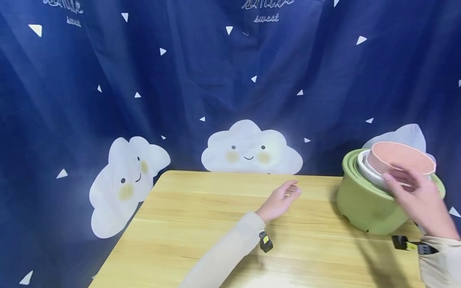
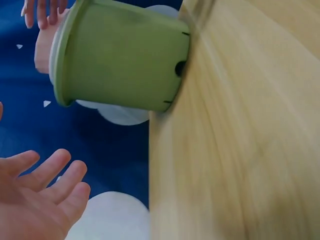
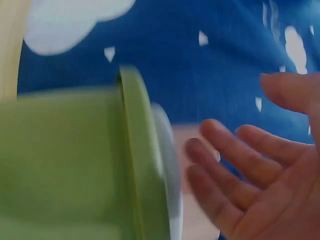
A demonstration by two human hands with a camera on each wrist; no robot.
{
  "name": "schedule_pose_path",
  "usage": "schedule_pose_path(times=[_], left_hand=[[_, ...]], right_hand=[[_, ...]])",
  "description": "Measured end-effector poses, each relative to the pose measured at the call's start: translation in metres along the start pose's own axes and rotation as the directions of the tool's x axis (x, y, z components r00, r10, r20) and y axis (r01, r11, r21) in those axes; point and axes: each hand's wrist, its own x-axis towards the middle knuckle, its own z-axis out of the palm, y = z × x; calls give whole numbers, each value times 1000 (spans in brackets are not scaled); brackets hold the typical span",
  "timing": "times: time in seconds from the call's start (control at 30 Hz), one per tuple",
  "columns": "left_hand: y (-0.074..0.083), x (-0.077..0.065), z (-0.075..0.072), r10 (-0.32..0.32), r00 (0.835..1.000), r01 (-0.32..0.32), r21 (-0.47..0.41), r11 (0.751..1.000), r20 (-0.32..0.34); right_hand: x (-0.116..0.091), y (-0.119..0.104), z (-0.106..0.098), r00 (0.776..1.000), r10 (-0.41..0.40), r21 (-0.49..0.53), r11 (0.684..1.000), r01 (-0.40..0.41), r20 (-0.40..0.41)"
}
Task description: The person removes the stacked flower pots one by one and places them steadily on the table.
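At the right of the table in the head view stands a large green flowerpot point(image 1: 371, 208) with small notches along its foot. Nested inside it are more green rims, a white pot point(image 1: 365, 171) and, tilted on top, a pink pot point(image 1: 396, 154). My right hand point(image 1: 421, 200) is by the near side of the pink pot, its fingers extended and thumb apart; contact with the pot is unclear. My left hand point(image 1: 278, 202) hovers over the middle of the table, holding nothing, with loosely bent fingers. In the left wrist view, the green pot's side wall point(image 2: 125, 60) shows its dark hole.
The pale wooden table point(image 1: 187, 224) has a rounded far left corner. A dark blue curtain point(image 1: 216, 80) printed with clouds and white triangles hangs right behind it. The pot stack stands near the table's far right edge.
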Motion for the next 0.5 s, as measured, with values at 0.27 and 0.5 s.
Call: schedule_pose_path(times=[0.27,0.5], left_hand=[[-1,13,25,-25,1000,25,-110,994,-2],[3,22,52,-71,996,59,-240,969,-46]], right_hand=[[-2,67,-30,857,223,141,974,-177,-464],[-14,131,-46,769,479,184,876,-445,-422]])
